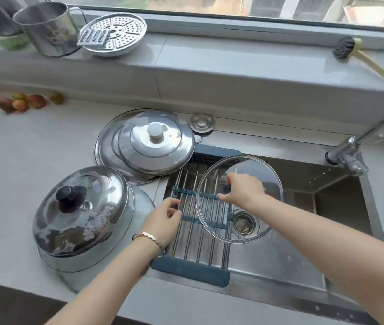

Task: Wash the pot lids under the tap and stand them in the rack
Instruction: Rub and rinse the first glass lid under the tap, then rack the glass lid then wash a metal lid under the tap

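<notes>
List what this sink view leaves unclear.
Head view:
- Knob of the clear round glass lid: covered by the right hand.
- Fingertips of the left hand: blurred; contact with the blue-ended steel-bar rack unclear.
- Base of the chrome tap: cut off by right edge.

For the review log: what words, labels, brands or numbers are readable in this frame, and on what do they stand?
No text can be read.
Tall steel mug on the windowsill: faint mark, too blurred to read.
Domed steel lid with black knob: whitish patch, perhaps print, unreadable.
</notes>
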`<act>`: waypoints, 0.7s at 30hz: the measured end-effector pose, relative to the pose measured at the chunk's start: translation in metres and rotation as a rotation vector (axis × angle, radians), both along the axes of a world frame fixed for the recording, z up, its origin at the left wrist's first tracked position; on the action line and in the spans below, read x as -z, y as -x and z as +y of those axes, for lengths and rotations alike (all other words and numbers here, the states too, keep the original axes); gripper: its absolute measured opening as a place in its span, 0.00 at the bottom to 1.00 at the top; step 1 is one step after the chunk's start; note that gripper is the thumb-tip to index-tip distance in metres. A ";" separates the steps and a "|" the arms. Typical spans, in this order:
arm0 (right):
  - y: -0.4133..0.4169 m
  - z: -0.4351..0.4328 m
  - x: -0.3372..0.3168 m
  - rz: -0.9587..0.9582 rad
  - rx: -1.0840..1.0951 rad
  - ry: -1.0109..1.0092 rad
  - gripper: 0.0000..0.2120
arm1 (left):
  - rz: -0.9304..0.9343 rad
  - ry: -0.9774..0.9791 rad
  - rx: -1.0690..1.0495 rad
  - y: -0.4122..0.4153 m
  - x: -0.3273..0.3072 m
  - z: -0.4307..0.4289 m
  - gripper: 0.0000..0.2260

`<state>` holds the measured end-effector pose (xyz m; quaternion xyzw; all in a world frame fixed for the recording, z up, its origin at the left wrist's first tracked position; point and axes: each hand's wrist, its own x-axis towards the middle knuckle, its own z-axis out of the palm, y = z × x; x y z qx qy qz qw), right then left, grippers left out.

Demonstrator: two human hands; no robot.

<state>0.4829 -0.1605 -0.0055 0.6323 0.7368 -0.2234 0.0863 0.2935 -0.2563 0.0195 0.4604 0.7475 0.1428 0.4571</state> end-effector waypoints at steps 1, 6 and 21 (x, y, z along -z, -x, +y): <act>0.010 0.005 0.005 -0.001 -0.009 0.030 0.19 | -0.007 0.005 -0.007 0.004 0.000 0.002 0.13; 0.055 0.022 0.035 0.030 0.030 0.118 0.19 | -0.021 -0.018 -0.042 0.024 0.004 0.014 0.14; 0.050 0.030 0.041 -0.096 -0.066 0.231 0.33 | 0.019 0.014 0.109 0.025 0.019 0.033 0.13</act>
